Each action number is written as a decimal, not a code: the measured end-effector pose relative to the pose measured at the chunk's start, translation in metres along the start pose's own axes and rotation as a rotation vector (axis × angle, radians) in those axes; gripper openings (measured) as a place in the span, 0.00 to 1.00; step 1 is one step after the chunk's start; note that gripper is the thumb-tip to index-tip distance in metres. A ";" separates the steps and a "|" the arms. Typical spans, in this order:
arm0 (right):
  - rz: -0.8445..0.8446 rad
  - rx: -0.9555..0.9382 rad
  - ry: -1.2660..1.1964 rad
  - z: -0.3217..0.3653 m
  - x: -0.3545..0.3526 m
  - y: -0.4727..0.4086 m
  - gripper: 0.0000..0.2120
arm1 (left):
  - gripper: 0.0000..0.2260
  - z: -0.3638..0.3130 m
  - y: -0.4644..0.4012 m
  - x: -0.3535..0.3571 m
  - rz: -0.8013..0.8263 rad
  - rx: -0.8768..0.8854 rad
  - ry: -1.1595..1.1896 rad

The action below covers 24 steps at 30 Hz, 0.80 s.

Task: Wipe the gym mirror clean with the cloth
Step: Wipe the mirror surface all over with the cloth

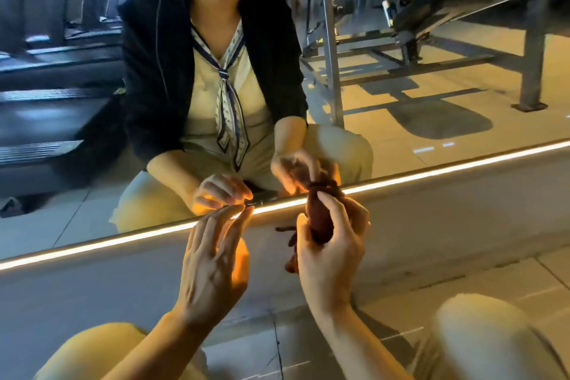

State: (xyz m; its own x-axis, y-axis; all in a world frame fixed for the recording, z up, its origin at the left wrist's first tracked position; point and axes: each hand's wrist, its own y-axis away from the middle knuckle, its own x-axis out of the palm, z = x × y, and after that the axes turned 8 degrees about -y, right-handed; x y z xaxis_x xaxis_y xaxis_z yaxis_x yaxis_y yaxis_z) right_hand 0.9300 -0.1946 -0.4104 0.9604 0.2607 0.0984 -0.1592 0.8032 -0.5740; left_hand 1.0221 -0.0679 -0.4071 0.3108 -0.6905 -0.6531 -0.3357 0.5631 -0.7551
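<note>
The right hand (331,251) grips a bunched dark red cloth (320,219), its top touching the mirror (431,95) at the lit strip (462,165). The left hand (212,259) reaches fingers nearly straight to the mirror's lower edge, thumb and forefinger close together

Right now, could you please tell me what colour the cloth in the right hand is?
Dark reddish-brown, seen in the head view: the cloth is bunched in the right hand.
</note>
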 end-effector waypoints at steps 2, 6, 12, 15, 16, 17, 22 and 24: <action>-0.075 0.040 -0.084 0.004 -0.005 -0.017 0.20 | 0.27 0.013 0.008 -0.009 0.003 -0.047 -0.006; -0.231 0.061 -0.024 0.015 0.001 -0.027 0.21 | 0.27 0.025 0.018 -0.027 0.054 -0.114 -0.007; 0.088 -0.169 0.108 0.028 0.030 0.010 0.14 | 0.32 0.026 0.020 -0.027 0.117 -0.083 -0.028; -0.115 -0.113 0.168 0.027 0.025 -0.009 0.14 | 0.34 0.031 0.024 -0.032 0.117 -0.053 -0.016; -0.201 -0.063 0.171 0.025 0.023 -0.017 0.14 | 0.35 0.032 0.025 -0.035 0.115 -0.058 -0.009; -0.268 -0.014 0.171 0.024 0.022 -0.023 0.14 | 0.36 0.033 0.026 -0.038 0.117 -0.065 -0.005; -0.020 -0.169 0.263 0.032 0.049 0.018 0.15 | 0.37 0.038 0.026 -0.043 0.150 -0.113 0.001; 0.125 -0.224 0.264 0.036 0.057 0.032 0.15 | 0.35 0.039 0.026 -0.041 0.172 -0.114 -0.019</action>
State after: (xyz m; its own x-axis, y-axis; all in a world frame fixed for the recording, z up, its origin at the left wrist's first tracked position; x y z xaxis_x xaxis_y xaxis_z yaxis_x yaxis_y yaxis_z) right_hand 0.9719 -0.1348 -0.3942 0.9673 0.1784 -0.1805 -0.2532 0.6290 -0.7350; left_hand 1.0354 -0.0074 -0.4021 0.2569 -0.5790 -0.7738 -0.4831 0.6165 -0.6217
